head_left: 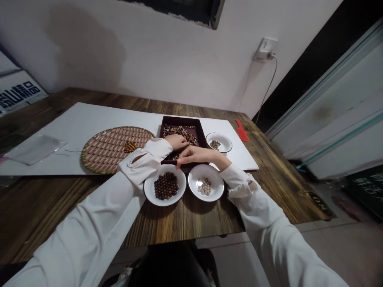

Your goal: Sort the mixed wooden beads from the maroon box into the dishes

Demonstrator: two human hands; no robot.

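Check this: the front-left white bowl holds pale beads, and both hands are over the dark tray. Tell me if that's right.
No: the head view shows that the front-left white bowl holds dark brown beads, not pale ones. The left hand and right hand are over the dark tray, as you said.

**Blue Characters Are Showing on a White Sign**

A white sign board (pixel 20 95) is showing dark blue Chinese characters, and "山精品" can be read. White characters on a dark green board (pixel 366 187) and marks on a small dark tag (pixel 320 203) are appearing too blurred to read.
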